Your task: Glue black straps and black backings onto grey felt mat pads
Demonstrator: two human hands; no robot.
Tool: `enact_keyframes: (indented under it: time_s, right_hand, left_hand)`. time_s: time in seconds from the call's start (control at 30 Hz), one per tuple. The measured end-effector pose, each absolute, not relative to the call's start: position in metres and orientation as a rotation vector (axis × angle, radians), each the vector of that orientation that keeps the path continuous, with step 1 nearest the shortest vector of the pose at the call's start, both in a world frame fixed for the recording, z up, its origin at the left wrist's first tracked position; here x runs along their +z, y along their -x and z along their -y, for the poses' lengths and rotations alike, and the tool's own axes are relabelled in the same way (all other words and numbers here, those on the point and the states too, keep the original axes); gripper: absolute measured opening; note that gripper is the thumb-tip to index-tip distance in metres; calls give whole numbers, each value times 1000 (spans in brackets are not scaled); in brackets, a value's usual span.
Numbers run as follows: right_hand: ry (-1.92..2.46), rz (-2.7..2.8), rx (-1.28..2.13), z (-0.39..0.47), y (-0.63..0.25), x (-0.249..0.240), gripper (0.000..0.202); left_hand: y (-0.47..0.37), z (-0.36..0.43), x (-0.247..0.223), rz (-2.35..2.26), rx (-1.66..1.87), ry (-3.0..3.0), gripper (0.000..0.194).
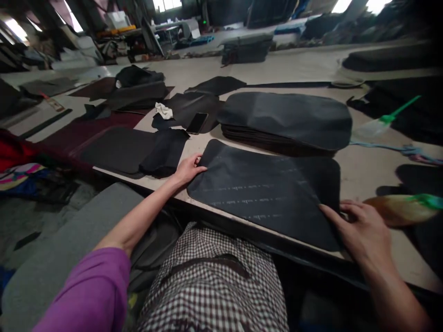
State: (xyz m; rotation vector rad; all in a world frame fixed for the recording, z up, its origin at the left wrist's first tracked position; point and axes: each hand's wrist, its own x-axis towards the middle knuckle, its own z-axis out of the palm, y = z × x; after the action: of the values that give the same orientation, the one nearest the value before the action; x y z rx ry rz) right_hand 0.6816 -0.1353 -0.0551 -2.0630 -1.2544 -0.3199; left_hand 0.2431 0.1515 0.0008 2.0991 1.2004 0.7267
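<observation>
A black sheet [256,189] with rounded corners and rows of faint printed lettering lies at the table's front edge. My left hand [188,171] is at its left edge, thumb on top and fingers curled at the rim. At the right edge, my right hand [363,228] pinches the sheet, its thumb on the surface and the other fingers bent beside the edge. Just behind the sheet is a thick stack of similar black pieces [284,115]. Close to my right hand lies a bottle of amber liquid [398,210] with a green top.
Left of the sheet lie more dark pieces [117,150] and a folded black cloth [165,150]. A phone [197,123] and a crumpled white rag [164,110] sit farther back. A clear bottle with a green nozzle [384,120] is at the right, near a blue cord [377,146].
</observation>
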Motion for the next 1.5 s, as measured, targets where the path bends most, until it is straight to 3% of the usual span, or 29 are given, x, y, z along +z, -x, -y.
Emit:
enact_keyframes:
  time_s: [0.43,0.63,0.83,1.03,1.23,1.5]
  right_hand:
    - [2024,1269,-313,135,-683,-58,56]
    - [2012,1384,-488,134,-673,-46,77]
    - [2163,1618,-434,133,-654,-38,42]
    - [2182,1650,-284,135,-664,-35,43]
    - [1981,1525,-246,106,-686,-24,32]
    - [2308,1678,-178,49,-669,-13,70]
  left_hand:
    - [-242,-147,5,-1204,672,-2165,55]
    - [-238,-151,-8,-1093,834,-2354,71]
    - [-234,-156,-26,-949,586,-2679,51]
    - [-230,-159,-30,-1052,452,-2737,52]
    - [-254,-162,0,-1205,450,-2638,62]
    - [-331,-173,-5,-978,225,-2962,72]
